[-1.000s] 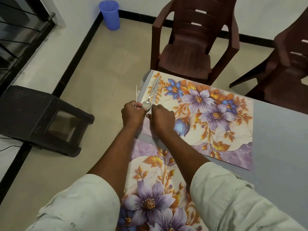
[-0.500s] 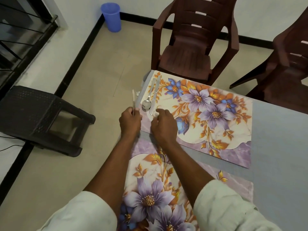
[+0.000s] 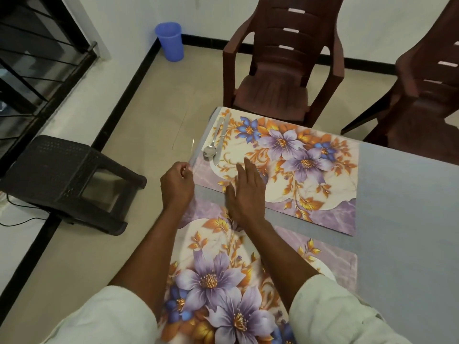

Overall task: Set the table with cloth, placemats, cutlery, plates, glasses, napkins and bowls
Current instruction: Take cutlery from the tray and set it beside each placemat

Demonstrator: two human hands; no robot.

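I have my left hand (image 3: 177,181) curled at the desk (image 3: 409,207) edge, its grip pinched together on the near end of a thin silver piece (image 3: 198,147) that runs up along the rim towards eleven o'clock; it looks like a knife or fork handle, but I cannot tell which. My right hand (image 3: 246,194) is flat, fingers straight and apart, resting over the near corner of the far placemat (image 3: 285,170) and holding nothing.

The spoon (image 3: 211,147) and a knife (image 3: 221,142) lie side by side on that mat's left margin, at about twelve o'clock from my left hand. The near placemat (image 3: 218,269) sits below my forearms, with a bare strip of grey cloth between the two mats.

The risk I see is at the rim. The silver piece lies right on the edge; if I let go carelessly or nudge it outward towards nine o'clock, I judge it will tip onto the floor. The spoon is just beside it, so a clumsy slide could knock spoon and knife out of line. My flat right palm could also drag the mat askew if I lean on it. The mat looks glossy, so cutlery may skate on it.
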